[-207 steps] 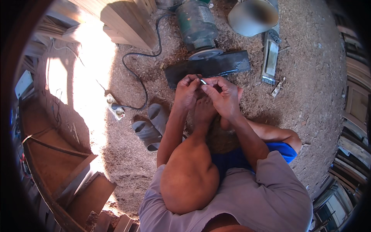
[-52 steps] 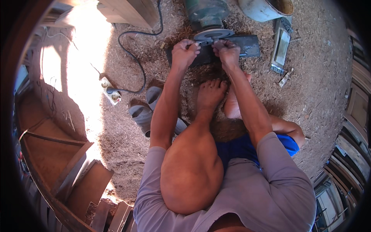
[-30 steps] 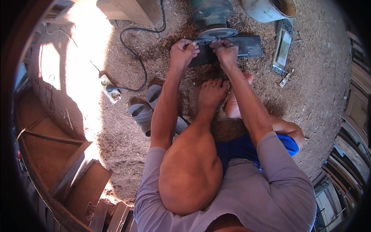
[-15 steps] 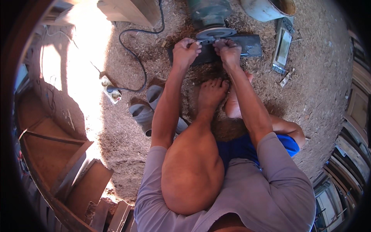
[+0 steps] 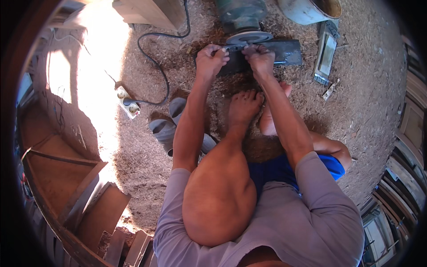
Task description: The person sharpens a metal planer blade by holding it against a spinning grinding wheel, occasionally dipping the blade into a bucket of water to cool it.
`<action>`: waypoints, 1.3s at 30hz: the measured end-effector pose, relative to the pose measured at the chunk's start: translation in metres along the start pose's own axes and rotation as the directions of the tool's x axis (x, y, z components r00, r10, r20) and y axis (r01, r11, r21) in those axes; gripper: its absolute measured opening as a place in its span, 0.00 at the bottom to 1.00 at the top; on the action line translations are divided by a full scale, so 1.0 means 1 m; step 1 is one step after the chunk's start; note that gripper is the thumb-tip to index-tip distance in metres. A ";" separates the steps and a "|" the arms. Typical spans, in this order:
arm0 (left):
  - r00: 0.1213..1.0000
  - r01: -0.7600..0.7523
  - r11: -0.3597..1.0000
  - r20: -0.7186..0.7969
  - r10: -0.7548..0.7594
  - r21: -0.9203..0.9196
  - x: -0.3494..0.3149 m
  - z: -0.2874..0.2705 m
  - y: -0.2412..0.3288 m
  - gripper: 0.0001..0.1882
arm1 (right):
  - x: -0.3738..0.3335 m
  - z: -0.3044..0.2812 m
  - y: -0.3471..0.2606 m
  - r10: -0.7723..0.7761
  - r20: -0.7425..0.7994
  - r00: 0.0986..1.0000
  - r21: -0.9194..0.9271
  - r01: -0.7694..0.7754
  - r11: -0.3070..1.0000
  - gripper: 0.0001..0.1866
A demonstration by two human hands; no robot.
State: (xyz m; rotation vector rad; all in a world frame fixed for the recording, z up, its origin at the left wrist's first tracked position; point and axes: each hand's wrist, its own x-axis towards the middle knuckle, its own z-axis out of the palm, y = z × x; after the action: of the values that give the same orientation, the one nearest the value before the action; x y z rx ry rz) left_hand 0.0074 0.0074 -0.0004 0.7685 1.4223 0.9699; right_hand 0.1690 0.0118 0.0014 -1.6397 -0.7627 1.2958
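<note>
A green motor (image 5: 240, 15) with a round grey grinding disc (image 5: 250, 36) stands on the ground in front of me. My left hand (image 5: 212, 60) is closed in a pinch on one end of a small dark metal piece (image 5: 235, 47) just on my side of the disc. My right hand (image 5: 259, 60) is also closed, its fingertips at the piece's other end by the disc's near edge. Whether the piece touches the disc I cannot tell; my fingers cover part of it. Beneath lies a flat dark board (image 5: 289, 52).
A black cable (image 5: 164, 75) runs to a white power strip (image 5: 128, 102) on the left. Grey sandals (image 5: 163, 131) lie beside my left arm. A whitish bucket (image 5: 304, 11) and a long metal-framed tool (image 5: 326, 53) are at the right. Wooden pieces (image 5: 66, 178) stand left.
Both hands and the metal piece have shifted slightly to the left along the disc. My raised knee has also moved a little left. The motor and board have stayed put.
</note>
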 end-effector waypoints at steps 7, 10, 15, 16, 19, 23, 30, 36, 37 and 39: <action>1.000 -0.005 0.999 0.000 0.005 -0.039 0.000 -0.007 -0.003 0.08 | -0.003 0.008 0.000 -0.016 -0.037 0.999 -0.070 0.014 0.997 0.05; 1.000 0.002 0.998 0.007 -0.002 -0.060 -0.001 -0.008 -0.003 0.08 | -0.004 0.010 -0.001 -0.016 -0.043 0.999 -0.102 0.012 0.995 0.06; 1.000 0.010 0.999 -0.007 -0.010 -0.052 0.000 -0.007 -0.002 0.08 | 0.002 0.009 0.007 -0.056 -0.050 0.997 -0.183 0.046 0.982 0.07; 1.000 0.011 0.999 -0.010 -0.012 -0.052 0.000 -0.007 -0.002 0.08 | 0.003 0.008 0.009 -0.054 -0.056 0.997 -0.198 0.042 0.979 0.07; 1.000 -0.002 0.999 -0.009 0.001 -0.049 -0.001 -0.008 -0.004 0.08 | 0.002 0.008 0.009 -0.049 -0.062 0.997 -0.209 0.035 0.977 0.08; 1.000 -0.008 1.000 0.002 0.008 -0.004 0.000 -0.007 -0.004 0.08 | 0.002 0.005 0.003 -0.023 -0.039 0.999 -0.168 0.016 0.986 0.06; 1.000 -0.013 1.000 -0.025 0.013 0.005 -0.004 -0.007 0.000 0.08 | -0.002 0.009 0.002 -0.014 0.003 1.000 -0.044 0.014 0.999 0.07; 0.999 -0.015 0.995 -0.040 0.011 -0.097 -0.005 -0.006 0.001 0.07 | 0.008 0.008 0.014 -0.064 -0.016 0.998 -0.235 0.058 0.970 0.06; 0.999 -0.014 0.994 -0.048 0.009 -0.113 -0.006 -0.008 0.000 0.07 | 0.006 0.008 0.011 -0.080 0.013 0.997 -0.239 0.080 0.968 0.06; 1.000 -0.015 0.996 -0.028 0.013 -0.088 -0.012 -0.015 -0.002 0.06 | -0.004 0.005 0.004 -0.112 0.072 0.991 -0.242 0.126 0.962 0.06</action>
State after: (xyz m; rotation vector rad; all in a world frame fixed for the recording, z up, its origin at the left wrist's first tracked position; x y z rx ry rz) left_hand -0.0058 -0.0060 0.0030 0.7038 1.3898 1.0505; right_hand 0.1626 0.0080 -0.0004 -1.7266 -1.0774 1.2043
